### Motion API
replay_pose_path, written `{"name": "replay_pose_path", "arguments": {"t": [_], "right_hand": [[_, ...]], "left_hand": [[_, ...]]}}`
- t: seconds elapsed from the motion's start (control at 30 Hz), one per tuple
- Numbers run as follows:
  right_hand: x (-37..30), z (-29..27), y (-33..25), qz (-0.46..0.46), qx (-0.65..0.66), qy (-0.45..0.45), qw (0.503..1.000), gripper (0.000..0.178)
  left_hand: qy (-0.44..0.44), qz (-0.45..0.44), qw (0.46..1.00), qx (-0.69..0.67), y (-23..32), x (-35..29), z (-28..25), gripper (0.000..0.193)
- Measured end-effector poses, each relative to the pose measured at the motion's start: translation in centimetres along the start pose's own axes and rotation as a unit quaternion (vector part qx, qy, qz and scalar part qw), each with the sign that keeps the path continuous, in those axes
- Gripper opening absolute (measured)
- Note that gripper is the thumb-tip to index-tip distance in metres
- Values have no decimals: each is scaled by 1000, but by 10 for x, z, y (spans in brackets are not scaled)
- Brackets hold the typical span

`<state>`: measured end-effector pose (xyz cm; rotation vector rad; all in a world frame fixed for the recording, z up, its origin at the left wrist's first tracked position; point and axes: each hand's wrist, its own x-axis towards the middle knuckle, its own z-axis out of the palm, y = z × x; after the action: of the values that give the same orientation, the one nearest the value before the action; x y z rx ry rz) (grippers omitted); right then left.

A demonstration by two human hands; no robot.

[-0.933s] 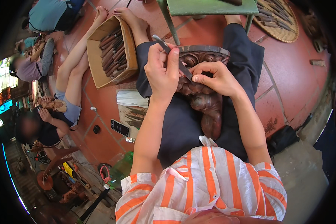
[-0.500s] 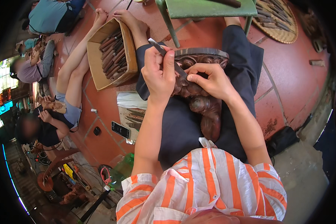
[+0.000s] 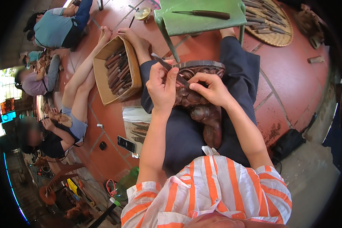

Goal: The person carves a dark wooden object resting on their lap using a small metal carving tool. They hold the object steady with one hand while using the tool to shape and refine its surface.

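Observation:
My left hand (image 3: pixel 161 86) is closed round a thin, flat dark metal blade, like a file (image 3: pixel 181 80), which slants down to the right. Thumb and fingertips of my right hand (image 3: pixel 211 89) pinch together at the blade's lower end. Beneath both hands a dark brown carved wooden piece (image 3: pixel 211 116) rests between my legs, with rounded carving and a flat curved top edge. Its scrolled lower part points toward me. My hands hide some of the carving, and the spot where the blade meets the wood is hard to make out.
A cardboard box (image 3: pixel 98 84) of wooden-handled tools stands left, near a seated person's bare legs. Ahead, a green stool (image 3: pixel 201 24) bears a knife-like tool (image 3: pixel 211 14). A woven tray (image 3: pixel 285 38) of tools lies far right. A phone (image 3: pixel 125 144) lies on the floor.
The view has shifted, showing more of the green stool and the tool on it. Both hands keep their grip on the blade, with little change in their pose over the carving.

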<state>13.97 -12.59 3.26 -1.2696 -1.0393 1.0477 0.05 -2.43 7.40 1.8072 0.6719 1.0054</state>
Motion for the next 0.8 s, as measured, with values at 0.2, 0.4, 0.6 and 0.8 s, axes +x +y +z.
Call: {"name": "replay_pose_path", "arguments": {"t": [0.2,0.4,0.6,0.8], "right_hand": [[-27,-25,-3,-7,172,93,981,14],[-121,-55,8,4,202,192,960,12],[-173,-43,26,74,200,205,955,14],[-156,-33,34,108,130,183,968,12]], "left_hand": [[-155,141,958,197,7,-27,-8,30],[-147,29,909,390,-2,-87,-34,54],[-26,-92,954,285,-26,-105,-63,42],[-30,-102,971,214,-49,-70,-62,45]]}}
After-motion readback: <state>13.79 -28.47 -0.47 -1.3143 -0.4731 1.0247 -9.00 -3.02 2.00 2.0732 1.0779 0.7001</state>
